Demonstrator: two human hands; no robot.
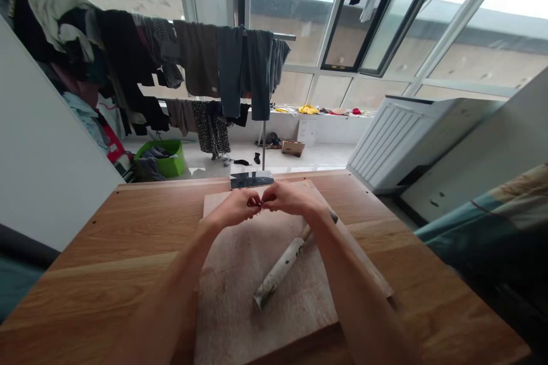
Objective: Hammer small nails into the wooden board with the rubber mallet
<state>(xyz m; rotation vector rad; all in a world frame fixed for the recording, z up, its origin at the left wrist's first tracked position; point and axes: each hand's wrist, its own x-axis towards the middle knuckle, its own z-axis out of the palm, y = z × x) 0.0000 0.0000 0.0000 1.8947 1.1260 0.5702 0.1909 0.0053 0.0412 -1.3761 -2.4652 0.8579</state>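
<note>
Above the far part of a wooden board, my left hand and my right hand meet fingertip to fingertip. Both are closed in a pinch on something tiny and dark with thin strands; it is too small to name. A tool with a worn, whitish wrapped handle lies slantwise on the board. My right forearm crosses it, and only a bit of its dark metal end shows beyond, perhaps a hammer head. Just past my hands lies a phone-like flat device with a dark, shiny face.
The board rests on a wood-grain table. Beyond the table's far edge are hanging clothes, a green tub holding cloth and a small cardboard box. A white ribbed cabinet-like unit stands at the right, near a curtain.
</note>
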